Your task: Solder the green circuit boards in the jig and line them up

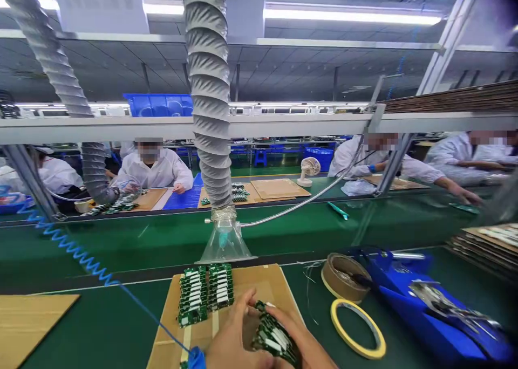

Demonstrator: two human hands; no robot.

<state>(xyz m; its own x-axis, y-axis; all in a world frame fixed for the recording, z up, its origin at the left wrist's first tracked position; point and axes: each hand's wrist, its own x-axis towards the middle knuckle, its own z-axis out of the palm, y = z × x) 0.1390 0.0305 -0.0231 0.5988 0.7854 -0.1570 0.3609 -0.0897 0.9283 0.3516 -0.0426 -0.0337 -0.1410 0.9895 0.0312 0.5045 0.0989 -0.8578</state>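
Observation:
A tight row of green circuit boards (272,339) with white parts lies between my two hands, low in the head view. My left hand (237,334) curves round its left side, thumb and fingers bent against the boards. From the right, my right hand (301,334) closes along the opposite side. The hands partly cover the lower boards. Beneath them is a brown cardboard sheet (263,282). Two more rows of boards, a left row (193,295) and a right row (220,286), rest on it. A blue wrist strap (197,358) circles my left wrist.
A clear fume hood (225,242) on a grey hose hangs just beyond the boards. The strap's coiled blue cord (81,255) runs left. Tape rolls (358,328) and a blue tool holder (429,309) stand right. Co-workers (151,169) sit across the green bench.

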